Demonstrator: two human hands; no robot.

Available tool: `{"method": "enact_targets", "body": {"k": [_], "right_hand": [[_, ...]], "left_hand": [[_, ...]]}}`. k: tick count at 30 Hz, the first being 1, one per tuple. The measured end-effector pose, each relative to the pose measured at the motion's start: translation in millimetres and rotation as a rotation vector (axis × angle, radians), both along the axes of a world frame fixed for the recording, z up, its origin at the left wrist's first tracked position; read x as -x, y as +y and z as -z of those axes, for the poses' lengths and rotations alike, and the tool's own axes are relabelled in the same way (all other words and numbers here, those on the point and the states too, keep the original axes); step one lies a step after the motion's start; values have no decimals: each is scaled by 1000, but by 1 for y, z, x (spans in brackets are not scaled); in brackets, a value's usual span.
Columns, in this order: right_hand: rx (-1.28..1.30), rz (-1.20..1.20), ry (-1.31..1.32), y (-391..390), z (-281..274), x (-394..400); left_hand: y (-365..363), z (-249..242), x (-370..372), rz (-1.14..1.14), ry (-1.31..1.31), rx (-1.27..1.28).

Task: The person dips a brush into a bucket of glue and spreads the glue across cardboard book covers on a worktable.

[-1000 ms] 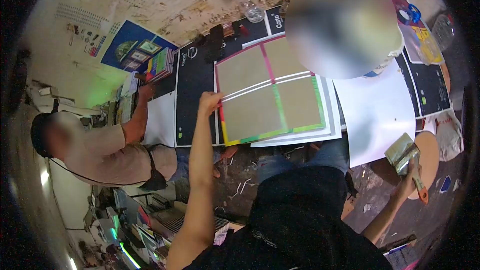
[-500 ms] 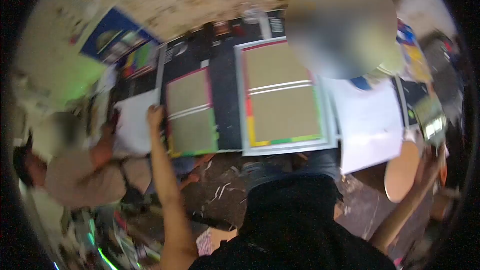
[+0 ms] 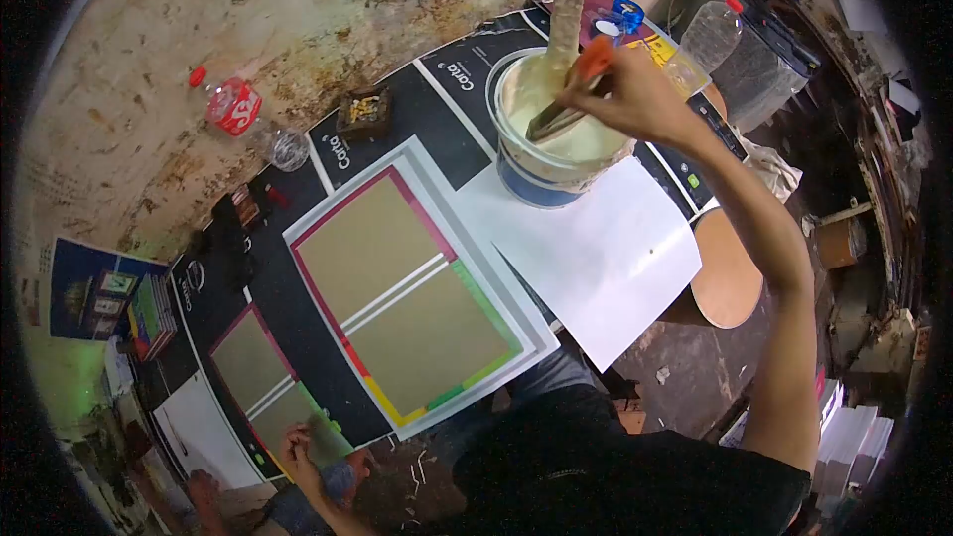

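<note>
Overhead, right hand (image 3: 635,99) – brush (image 3: 568,104) – inside bucket (image 3: 536,174) rim.

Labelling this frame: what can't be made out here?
Head view only:
- brush bristles: down inside the bucket, behind its rim.
- left hand: at the smaller board; grip unclear, too small.
- right hand: its fingers are wrapped over the brush handle.
- Co-worker at bottom left: cut off by the fisheye edge.

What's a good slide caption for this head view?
Right hand dips a brush into a glue bucket beside a card cover.
</note>
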State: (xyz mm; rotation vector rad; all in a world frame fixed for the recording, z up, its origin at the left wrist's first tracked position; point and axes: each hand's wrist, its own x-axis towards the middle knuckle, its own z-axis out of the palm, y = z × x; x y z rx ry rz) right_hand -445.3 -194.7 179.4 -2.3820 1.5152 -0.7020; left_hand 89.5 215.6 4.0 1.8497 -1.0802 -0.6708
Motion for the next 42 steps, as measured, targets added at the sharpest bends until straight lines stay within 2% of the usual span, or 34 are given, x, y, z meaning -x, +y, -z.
{"method": "enact_targets", "body": {"k": [2,6,9,10,13,15,19,25,26,29,30,33,34,37,38,40,41,42], "right_hand": [[-88,-57,-24,-17,21,-5],[-62,-216,7,-51,62,9],[-273,6,185,-58,36,22],[-330,-35,14,-55,26,24],[-302,12,-145,-33,-23,24],[-295,43,-152,-27,-46,28],[-196,40,-191,-20,-66,33],[-183,44,-249,-7,-73,32],[-189,51,-242,-5,-71,31],[-43,-19,-207,5,-68,22],[-46,-10,-158,4,-68,20],[-32,-66,-226,6,-56,13],[-156,-61,-177,5,-56,11],[-209,-21,-127,10,-60,6],[-248,-26,-128,-3,-55,9],[-305,-3,-142,-14,-59,11],[-332,12,-150,-18,-60,10],[-226,-21,-227,-20,-60,6]], "left_hand": [[-16,-13,27,-22,100,5],[-38,-27,42,34,72,-39],[-48,-33,50,25,31,-103],[-51,-39,56,21,9,-131],[-52,-44,67,20,-47,-163],[-48,-40,69,31,-50,-150],[-37,-40,79,39,-6,-149],[3,-61,113,-1,105,-221],[20,-51,109,-17,146,-224],[46,-62,119,84,112,-177],[52,-63,122,76,138,-222],[62,-84,148,11,167,-309],[69,-77,149,41,115,-211],[92,-45,133,45,258,-304],[104,-39,132,42,247,-258],[93,-81,161,38,223,-171],[92,-80,163,28,181,-161],[92,-78,164,18,137,-152]]}}
